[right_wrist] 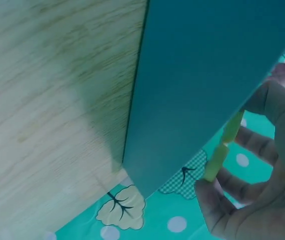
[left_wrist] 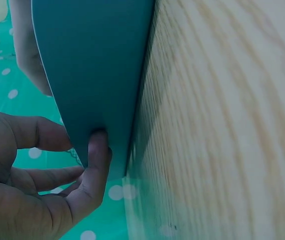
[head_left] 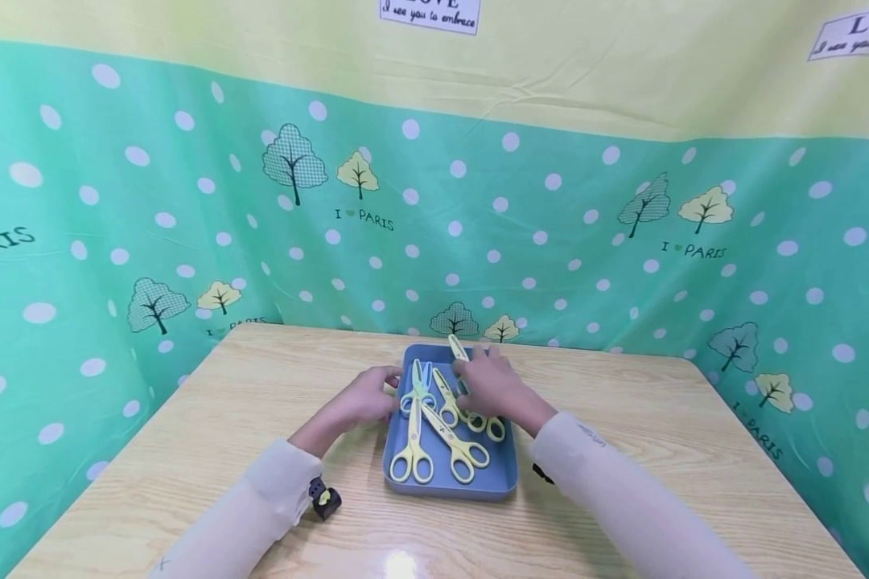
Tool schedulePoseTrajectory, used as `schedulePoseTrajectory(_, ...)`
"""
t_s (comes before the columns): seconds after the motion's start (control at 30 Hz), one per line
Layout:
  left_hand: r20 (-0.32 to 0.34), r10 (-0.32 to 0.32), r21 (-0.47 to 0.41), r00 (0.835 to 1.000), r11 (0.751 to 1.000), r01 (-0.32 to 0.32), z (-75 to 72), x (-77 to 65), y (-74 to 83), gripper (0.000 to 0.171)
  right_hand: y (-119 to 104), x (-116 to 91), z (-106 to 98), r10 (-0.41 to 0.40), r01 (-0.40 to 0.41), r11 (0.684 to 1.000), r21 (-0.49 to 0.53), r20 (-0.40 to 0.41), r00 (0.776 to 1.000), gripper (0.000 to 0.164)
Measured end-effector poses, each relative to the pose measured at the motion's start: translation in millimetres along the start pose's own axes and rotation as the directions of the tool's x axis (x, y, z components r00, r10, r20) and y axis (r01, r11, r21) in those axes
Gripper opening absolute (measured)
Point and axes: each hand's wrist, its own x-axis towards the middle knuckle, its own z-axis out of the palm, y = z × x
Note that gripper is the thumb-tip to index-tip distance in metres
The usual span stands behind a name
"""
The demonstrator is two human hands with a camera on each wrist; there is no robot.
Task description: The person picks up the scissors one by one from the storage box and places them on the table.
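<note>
A blue-grey tray (head_left: 449,488) holds several pairs of scissors, mostly pale yellow (head_left: 414,450), with a light blue pair (head_left: 426,378) at its left. My left hand (head_left: 365,396) grips the tray's left wall near the far end. In the left wrist view, a fingertip of the left hand (left_wrist: 47,195) presses the outer side while other fingers reach over the rim. Over the tray's far right part, my right hand (head_left: 494,384) holds a yellow pair of scissors (head_left: 458,347), its tip pointing away from me. The right wrist view shows yellow scissors (right_wrist: 222,150) between thumb and fingers, just above the rim.
The tray stands on a light wood table (head_left: 261,418). Behind and at both sides hangs a green and yellow curtain (head_left: 478,201) with dots and trees. Dark wrist straps (head_left: 324,498) show below the sleeves.
</note>
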Motion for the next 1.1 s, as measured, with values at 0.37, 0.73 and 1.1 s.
schedulePoseTrajectory(0.37, -0.001, -0.004, 0.008, 1.0, 1.0, 0.004, 0.0, 0.1, 1.6, 0.072, 29.2, -5.8, -6.6, 0.236, -0.21, 0.963, 0.168, -0.156, 0.959, 0.047)
schedulePoseTrajectory(0.73, 0.005, 0.002, 0.009, 1.0, 1.0, -0.002, -0.6, -0.9, 1.9, 0.071, 64.3, -15.9, -3.9, 0.322, -0.28, 0.933, 0.224, -0.18, 0.929, 0.052)
schedulePoseTrajectory(1.1, 0.0, 0.002, 0.018, 1.0, 1.0, -0.002, -0.8, -0.7, 2.7, 0.07, 84.5, -22.9, 4.5, 0.375, -0.341, 0.902, 0.265, -0.087, 0.923, 0.045)
